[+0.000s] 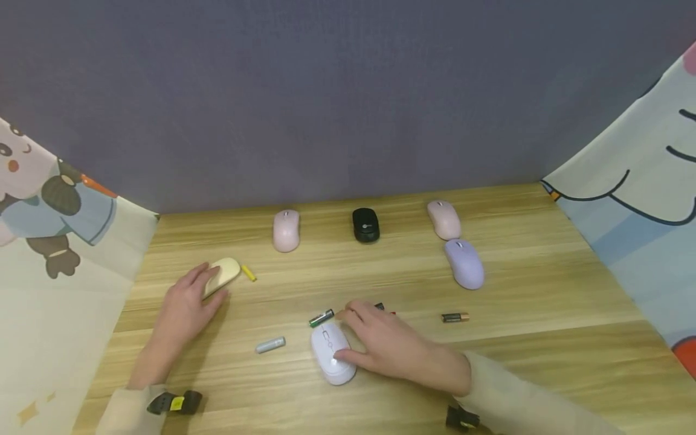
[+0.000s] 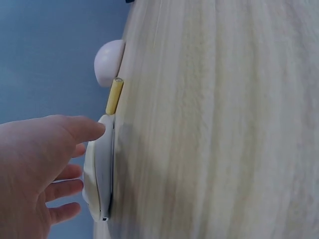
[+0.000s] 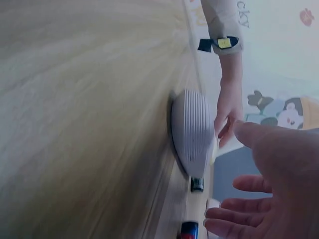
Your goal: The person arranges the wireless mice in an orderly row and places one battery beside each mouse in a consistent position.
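My left hand (image 1: pixel 187 305) is at a pale yellow computer mouse (image 1: pixel 224 275), fingers over its left part and thumb along the near side. In the left wrist view the thumb tip is against or just over that mouse (image 2: pixel 102 164), and the fingers are loosely spread. My right hand (image 1: pixel 383 341) hovers beside a white mouse (image 1: pixel 333 356), its thumb over the mouse's right edge; contact is unclear. In the right wrist view its fingers are loosely extended, holding nothing. A green-and-black battery (image 1: pixel 321 318) lies at the white mouse's far end. Another battery (image 1: pixel 379 307) is partly hidden behind the right hand.
A yellow battery (image 1: pixel 248 273), a grey battery (image 1: pixel 270 345) and a dark copper-ended battery (image 1: pixel 455 317) lie on the wooden table (image 1: pixel 522 374). Farther back are pink mice (image 1: pixel 286 231), a black mouse (image 1: pixel 366 225) and a purple mouse (image 1: pixel 464 264). A grey-blue partition (image 1: pixel 348 109) stands behind.
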`<state>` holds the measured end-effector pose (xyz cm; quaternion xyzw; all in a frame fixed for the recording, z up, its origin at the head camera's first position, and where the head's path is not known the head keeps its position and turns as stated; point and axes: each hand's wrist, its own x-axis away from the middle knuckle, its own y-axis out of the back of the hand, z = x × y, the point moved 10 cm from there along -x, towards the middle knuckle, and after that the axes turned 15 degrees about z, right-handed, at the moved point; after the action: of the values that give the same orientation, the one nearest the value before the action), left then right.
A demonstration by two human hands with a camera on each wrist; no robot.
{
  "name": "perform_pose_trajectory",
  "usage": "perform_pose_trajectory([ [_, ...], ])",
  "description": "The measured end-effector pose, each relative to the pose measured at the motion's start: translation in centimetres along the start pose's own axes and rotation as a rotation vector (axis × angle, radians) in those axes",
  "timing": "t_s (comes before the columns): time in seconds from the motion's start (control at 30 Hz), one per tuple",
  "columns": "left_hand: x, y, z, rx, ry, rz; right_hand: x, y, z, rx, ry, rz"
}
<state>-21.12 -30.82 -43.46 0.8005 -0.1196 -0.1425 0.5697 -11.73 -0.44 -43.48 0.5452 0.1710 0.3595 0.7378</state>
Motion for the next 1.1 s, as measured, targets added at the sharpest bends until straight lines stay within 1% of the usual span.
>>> perform_pose_trajectory([
  [0.13,0.0,-0.2,0.4,-0.004,0.022,0.01,-0.5,-0.4,0.9,0.012,-0.004,0.012],
  [0.47,-0.3,-0.5,1.5,0.011,0.063,0.061,-1.4,-1.9,2.3,0.033,-0.032,0.102],
  [0.57,-0.4,-0.3,1.5,0.015,0.054,0.048,-1.6,-2.2,2.4,0.05,-0.037,0.116],
  [0.77,-0.7,0.1,1.4,0.011,0.027,0.03,-1.6,-2.5,2.6,0.07,-0.032,0.111],
  [0.87,-0.7,0.1,1.4,0.009,0.024,0.035,-1.5,-2.5,2.7,0.082,-0.021,0.115],
  [1.1,-0.7,-0.1,1.8,0.024,0.045,0.061,-1.2,-2.3,3.1,0.103,0.009,0.119],
])
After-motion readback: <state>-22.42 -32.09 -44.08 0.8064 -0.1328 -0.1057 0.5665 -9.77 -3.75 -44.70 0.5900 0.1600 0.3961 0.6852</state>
